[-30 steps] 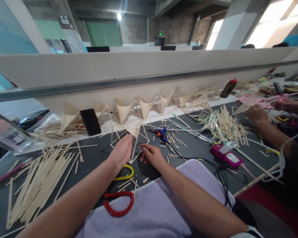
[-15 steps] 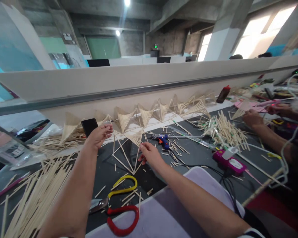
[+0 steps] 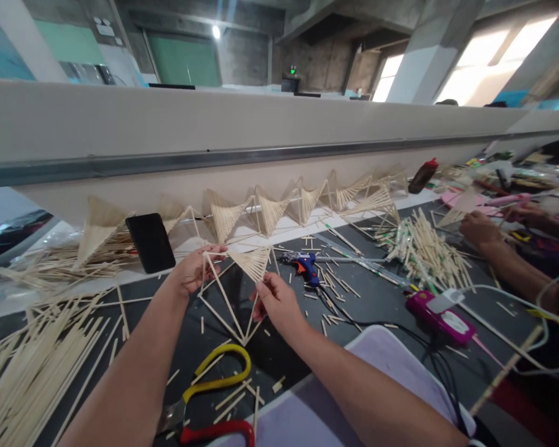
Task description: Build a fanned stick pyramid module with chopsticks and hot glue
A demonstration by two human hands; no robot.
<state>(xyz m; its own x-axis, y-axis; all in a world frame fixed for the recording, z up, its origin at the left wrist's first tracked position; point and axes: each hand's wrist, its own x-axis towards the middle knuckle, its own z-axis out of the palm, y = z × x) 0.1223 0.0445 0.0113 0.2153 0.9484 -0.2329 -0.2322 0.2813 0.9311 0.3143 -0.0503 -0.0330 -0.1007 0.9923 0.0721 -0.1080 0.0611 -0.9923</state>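
A wooden stick frame (image 3: 224,297) with a fan of thin sticks across its top stands on the dark table in front of me. My left hand (image 3: 196,270) has its fingers curled around the frame's upper left corner, partly behind the sticks. At the right side, my right hand (image 3: 279,305) pinches an upright stick just below the fan. Scissors (image 3: 218,375) with one yellow and one red handle lie nearer to me, their blades mostly hidden by my left forearm. A blue glue gun (image 3: 307,268) rests to the right of the frame.
Finished twisted stick models (image 3: 272,214) line the partition. Loose sticks (image 3: 41,372) lie at left, near a black phone (image 3: 150,243); a heap of short sticks (image 3: 428,251) lies right. A purple power strip (image 3: 440,316) trails cables. A co-worker's hand (image 3: 482,230) is at far right.
My left hand has come down from above the frame and closed on its upper left corner. My right hand keeps its place at the right side. The view has tilted down slightly.
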